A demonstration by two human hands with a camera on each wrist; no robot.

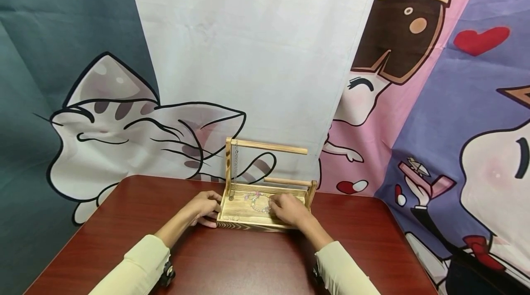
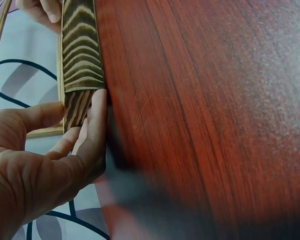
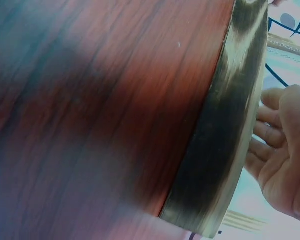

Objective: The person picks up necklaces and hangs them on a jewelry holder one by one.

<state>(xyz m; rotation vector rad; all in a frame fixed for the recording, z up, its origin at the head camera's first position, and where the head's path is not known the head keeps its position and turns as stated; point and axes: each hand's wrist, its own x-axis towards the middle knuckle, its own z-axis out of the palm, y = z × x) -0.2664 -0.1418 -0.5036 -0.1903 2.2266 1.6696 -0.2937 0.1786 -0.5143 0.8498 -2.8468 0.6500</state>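
A wooden jewelry stand [image 1: 248,227] with a tray base and two rods stands on the table. My left hand [image 1: 205,207] holds the tray's left front corner; in the left wrist view, thumb and fingers [image 2: 97,117] lie on opposite sides of the dark-grained wood. Over the tray's right part, my right hand [image 1: 288,210] has curled fingers at the right end of a beaded bracelet [image 1: 253,204], pinching it; the exact contact is hidden. In the right wrist view these fingers [image 3: 270,132] show behind the tray's front wall. A silver necklace [image 1: 236,166] hangs from the upper rod's left end.
Small thin jewelry [image 1: 230,218] lies in the tray's front left corner. The reddish-brown table [image 1: 232,258] extends in front and to both sides. Behind its back edge hangs a printed cloth [image 1: 265,55] with cartoon figures.
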